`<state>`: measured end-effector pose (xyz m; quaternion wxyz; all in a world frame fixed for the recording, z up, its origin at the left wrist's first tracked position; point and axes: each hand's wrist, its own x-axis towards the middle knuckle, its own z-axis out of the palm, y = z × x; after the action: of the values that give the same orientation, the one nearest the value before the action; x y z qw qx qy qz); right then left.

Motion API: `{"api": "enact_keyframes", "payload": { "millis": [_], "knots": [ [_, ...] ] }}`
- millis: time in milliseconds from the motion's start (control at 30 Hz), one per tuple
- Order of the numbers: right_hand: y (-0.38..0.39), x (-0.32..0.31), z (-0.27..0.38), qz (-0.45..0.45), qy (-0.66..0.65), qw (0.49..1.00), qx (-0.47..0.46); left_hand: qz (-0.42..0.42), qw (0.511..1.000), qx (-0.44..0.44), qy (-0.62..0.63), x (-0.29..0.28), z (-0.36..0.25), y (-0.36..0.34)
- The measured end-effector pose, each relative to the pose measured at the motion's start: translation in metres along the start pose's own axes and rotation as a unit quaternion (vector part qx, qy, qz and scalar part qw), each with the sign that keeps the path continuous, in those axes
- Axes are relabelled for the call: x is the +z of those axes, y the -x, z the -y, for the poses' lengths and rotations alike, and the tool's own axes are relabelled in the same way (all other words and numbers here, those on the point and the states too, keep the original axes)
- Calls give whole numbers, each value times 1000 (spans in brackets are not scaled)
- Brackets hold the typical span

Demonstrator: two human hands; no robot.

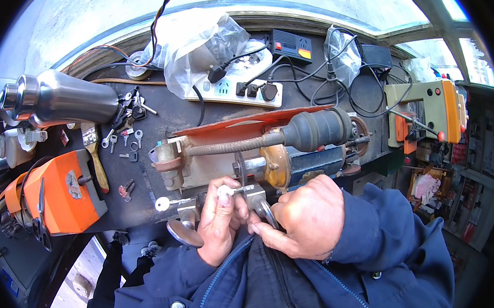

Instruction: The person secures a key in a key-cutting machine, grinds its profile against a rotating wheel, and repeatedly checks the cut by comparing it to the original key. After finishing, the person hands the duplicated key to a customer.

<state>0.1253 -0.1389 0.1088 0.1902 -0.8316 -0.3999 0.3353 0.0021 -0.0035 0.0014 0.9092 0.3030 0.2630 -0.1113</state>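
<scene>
A key-cutting machine [316, 163] lies across the bench in front of me. In its left vise [187, 205] sits a key [163, 203], its round head sticking out leftward. My left hand [216, 225] is closed, pinching the pale head of a second key [225, 190] at the right vise [254, 191]; the blade's seating in the jaws is too small to judge. My right hand [311, 215] is closed round the metal knob [268, 213] below that vise, and its fingers partly hide it. Another round knob [185, 233] hangs under the left vise.
Loose keys [134, 140] and a wooden-handled brush [95, 156] lie left of the machine, near an orange machine [60, 193] and a steel flask [71, 97]. A power strip [234, 92] with tangled cords is behind. A beige machine [424, 113] stands right.
</scene>
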Motion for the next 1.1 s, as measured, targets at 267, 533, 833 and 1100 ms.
{"api": "enact_keyframes", "payload": {
  "millis": [267,533,833,1100],
  "knots": [
    [3,5,-8,20,-100,994,41,17,1000,9,-18,-3,-1,-1],
    [12,36,-4,74,-705,647,281,16,1000,-7,23,-1,-1,1],
    [15,39,-10,93,-702,663,245,39,998,-4,45,-6,0,1],
    [11,36,-10,116,-673,687,248,35,999,-6,26,-8,1,3]
  ]
}}
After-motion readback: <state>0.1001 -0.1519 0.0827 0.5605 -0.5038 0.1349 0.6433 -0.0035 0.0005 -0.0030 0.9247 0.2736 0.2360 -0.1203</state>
